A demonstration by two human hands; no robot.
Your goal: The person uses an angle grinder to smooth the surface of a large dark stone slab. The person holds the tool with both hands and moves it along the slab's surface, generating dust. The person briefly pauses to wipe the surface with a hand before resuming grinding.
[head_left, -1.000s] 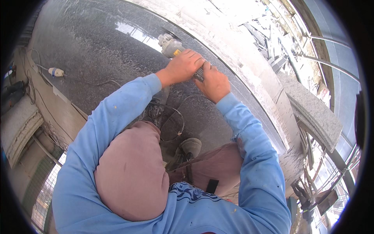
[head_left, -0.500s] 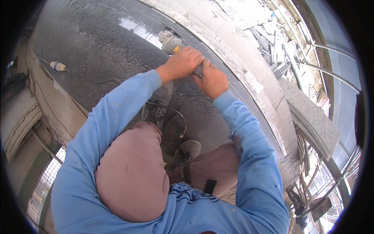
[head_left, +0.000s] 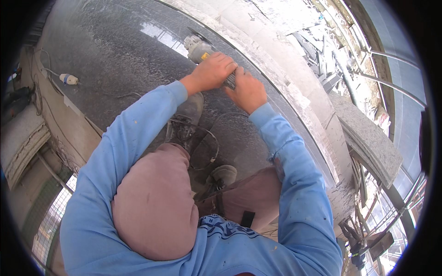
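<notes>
Both my hands grip a dust-covered angle grinder [head_left: 197, 49] with a yellow patch on its body. My left hand [head_left: 212, 71] wraps the body just behind the head. Close behind it, my right hand [head_left: 250, 91] closes round the rear of the handle. The thin dark disc [head_left: 199, 35] stands out past the head, near the long far-right edge of a dark grey, dusty stone slab [head_left: 115, 60]. Whether the disc touches the stone I cannot tell. My legs and shoes [head_left: 223, 175] are on the slab, and a cable loops beside them.
On the slab's left lies a pale cable connector [head_left: 69, 79]. A pale dusty ledge [head_left: 294, 92] runs along the right side. Beyond it are heaped stone offcuts [head_left: 322, 60] and a stack of slabs [head_left: 368, 138]. Another dark power tool [head_left: 17, 99] sits at the far left.
The grinder and both hands have shifted slightly left and away from me, along the slab's edge. My grip looks the same.
</notes>
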